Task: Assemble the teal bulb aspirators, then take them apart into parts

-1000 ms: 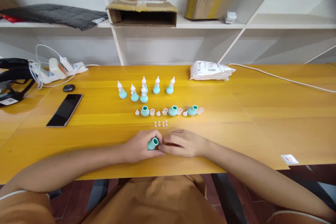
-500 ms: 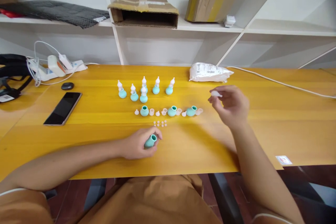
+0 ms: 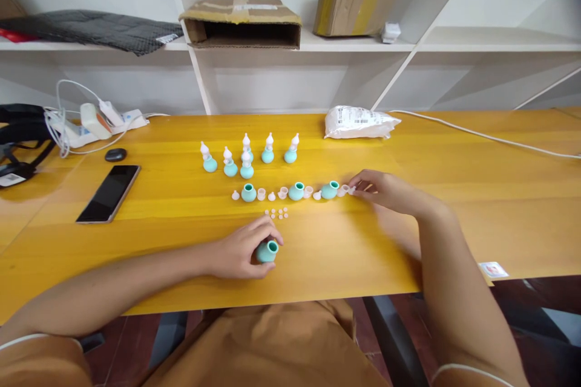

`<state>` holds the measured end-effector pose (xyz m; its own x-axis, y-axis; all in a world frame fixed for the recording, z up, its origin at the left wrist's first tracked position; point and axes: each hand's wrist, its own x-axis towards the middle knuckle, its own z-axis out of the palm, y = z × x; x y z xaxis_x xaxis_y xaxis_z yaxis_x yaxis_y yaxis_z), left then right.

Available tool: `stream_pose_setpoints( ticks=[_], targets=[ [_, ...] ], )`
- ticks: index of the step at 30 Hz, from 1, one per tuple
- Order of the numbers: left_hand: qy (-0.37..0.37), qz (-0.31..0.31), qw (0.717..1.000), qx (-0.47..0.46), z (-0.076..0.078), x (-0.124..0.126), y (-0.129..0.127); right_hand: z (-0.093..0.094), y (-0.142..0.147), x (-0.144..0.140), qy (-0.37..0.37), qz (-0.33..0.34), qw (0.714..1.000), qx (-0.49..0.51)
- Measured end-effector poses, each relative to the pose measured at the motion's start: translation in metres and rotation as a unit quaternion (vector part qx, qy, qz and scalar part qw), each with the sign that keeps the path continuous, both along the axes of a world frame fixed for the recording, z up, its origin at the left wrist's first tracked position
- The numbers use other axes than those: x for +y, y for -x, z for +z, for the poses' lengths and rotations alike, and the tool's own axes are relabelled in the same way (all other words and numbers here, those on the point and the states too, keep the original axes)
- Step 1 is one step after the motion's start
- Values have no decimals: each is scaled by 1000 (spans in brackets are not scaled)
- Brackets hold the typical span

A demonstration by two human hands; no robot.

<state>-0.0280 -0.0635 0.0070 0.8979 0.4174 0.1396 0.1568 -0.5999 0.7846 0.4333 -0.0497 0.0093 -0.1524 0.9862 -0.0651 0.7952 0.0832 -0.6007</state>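
Observation:
My left hand (image 3: 247, 249) is wrapped round a small teal rubber bulb (image 3: 267, 251), its open mouth tilted up, near the table's front. At the right end of the row of parts, my right hand (image 3: 379, 190) pinches a small whitish pointed cap (image 3: 352, 190) close beside a clear cup-shaped piece (image 3: 344, 190). Three more teal bulbs stand in that row, the nearest to this hand being a bulb (image 3: 330, 190), with pale caps such as a cap (image 3: 272, 196) and clear cups between them. Several tiny round discs (image 3: 280, 213) lie in front.
Behind the row stand several assembled teal-and-white bottles (image 3: 267, 151). A phone (image 3: 109, 193), a black oval object (image 3: 115, 155) and a power strip (image 3: 129, 122) with cables are at left. A white plastic package (image 3: 358, 122) lies at the back, below shelves with cardboard boxes (image 3: 245, 21).
My right hand has come down and left with the pointed cap to the row's right end. My left hand has shifted slightly right, its bulb now more upright.

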Motion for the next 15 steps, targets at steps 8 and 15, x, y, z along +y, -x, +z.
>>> stream_pose_setpoints(
  ticks=[8, 15],
  targets=[
    [129, 13, 991, -28, -11, 2, 0, 11, -4, -7, -60, -38, 997, 23],
    [170, 32, 984, -52, -12, 0, -1, 36, 46, -27, -140, 71, 950, 269]
  ],
)
